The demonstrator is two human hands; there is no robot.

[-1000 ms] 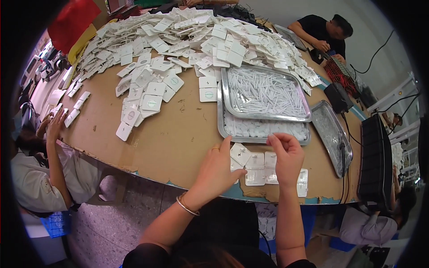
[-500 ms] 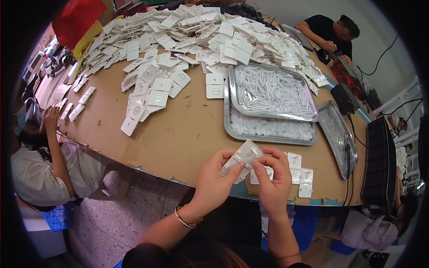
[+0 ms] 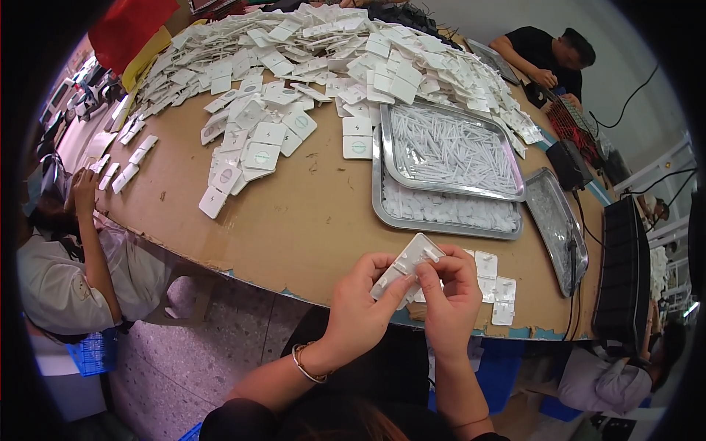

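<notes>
Above the table's near edge, my left hand (image 3: 360, 298) grips a white two-part plastic panel (image 3: 414, 257), its thumb lying across the face. The panel is tilted, with its moulded inner side and small raised fittings turned up. My right hand (image 3: 452, 298) is closed at the panel's right side, thumb and fingers pinching there; whether a small part sits between those fingertips is hidden. Partly behind the right hand, several similar white panels (image 3: 504, 300) lie inner side up on the table.
Beyond my hands, an upper metal tray (image 3: 456, 192) of thin white pins overlaps a lower tray (image 3: 448, 233) of small white pieces. Another tray (image 3: 559, 231) leans to the right beside a black bin (image 3: 621, 272). A large pile of panels (image 3: 294, 51) covers the back. Other people work left and right.
Both hands have shifted slightly right with the panel, which is turned a little. The right fingers have moved over its right part, and a small white fitting shows more clearly near the fingertips.
</notes>
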